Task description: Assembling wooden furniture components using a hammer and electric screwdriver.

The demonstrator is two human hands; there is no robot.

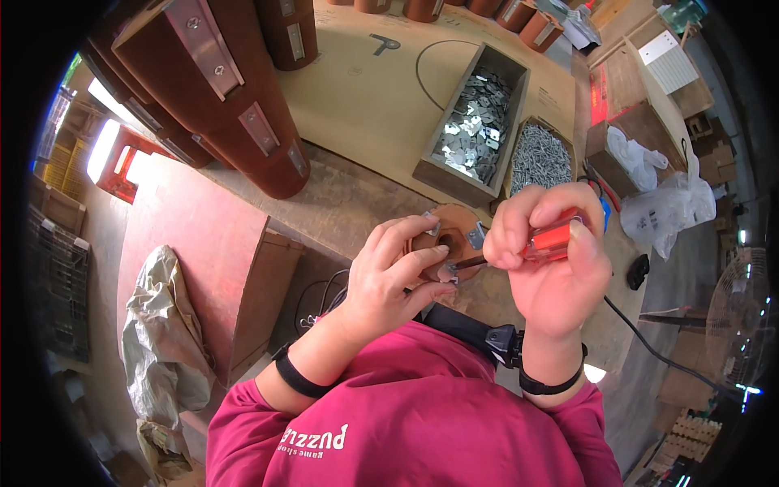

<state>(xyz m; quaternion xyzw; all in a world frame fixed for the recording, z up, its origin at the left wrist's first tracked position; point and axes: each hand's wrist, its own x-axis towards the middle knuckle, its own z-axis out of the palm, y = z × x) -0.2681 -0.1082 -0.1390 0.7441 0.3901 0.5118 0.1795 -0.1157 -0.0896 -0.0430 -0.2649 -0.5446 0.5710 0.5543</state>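
Observation:
My left hand (398, 272) is closed around a reddish-brown round piece (459, 222) with a hole in its middle, resting at the near edge of the table. Small metal plates (476, 236) are fixed to its rim. In my right hand (556, 260) I grip a screwdriver (550, 241) with a clear red handle. Its dark shaft points left, and the tip meets the piece close to my left fingertips; my fingers partly hide that contact. Beyond the piece stand a wooden box (509, 134) of flat metal plates and a tray of screws (542, 156).
Tall stacks of brown cylinders (235, 105) with metal plates rise at the left of the table. More cylinders (540, 31) line the far edge. Plastic bags (669, 203) hang at the right, near a black cable (649, 337) and a fan (738, 312). A pale sack (162, 341) lies over a reddish board (191, 235).

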